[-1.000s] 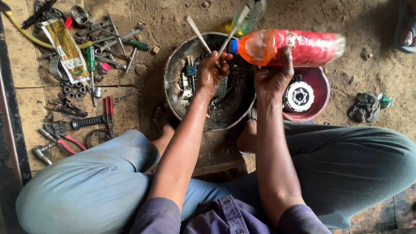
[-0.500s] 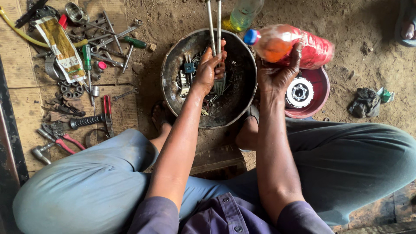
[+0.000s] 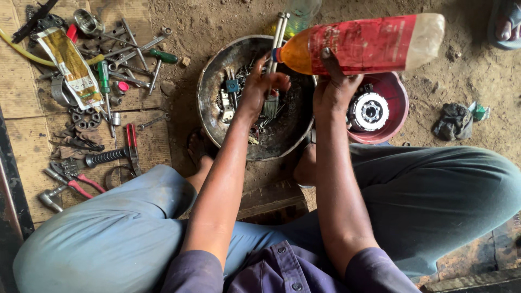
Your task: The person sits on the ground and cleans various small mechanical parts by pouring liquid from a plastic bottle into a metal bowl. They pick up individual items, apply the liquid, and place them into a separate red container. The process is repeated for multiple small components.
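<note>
Left hand (image 3: 259, 87): centre of the frame, clenched around a brush (image 3: 274, 65), its bristles down inside the pan (image 3: 217, 65) and its handle pointing to the top edge.
Right hand (image 3: 334, 89): just right of centre, grasping a bottle (image 3: 363, 43) from below.
Bottle: upper right, lying almost level, red label, orange liquid at its capped end, which points left, close to the brush handle above the pan's rim.
Pan: dark, round, on the dirt floor at upper centre, with small metal parts inside.
Bowl (image 3: 399, 103): red, right of the pan, holding a round metal part (image 3: 369, 111).
Tools (image 3: 103, 81): spanners, screwdrivers and pliers spread at upper left.
Rag (image 3: 450, 120): dark, at the right edge.
</note>
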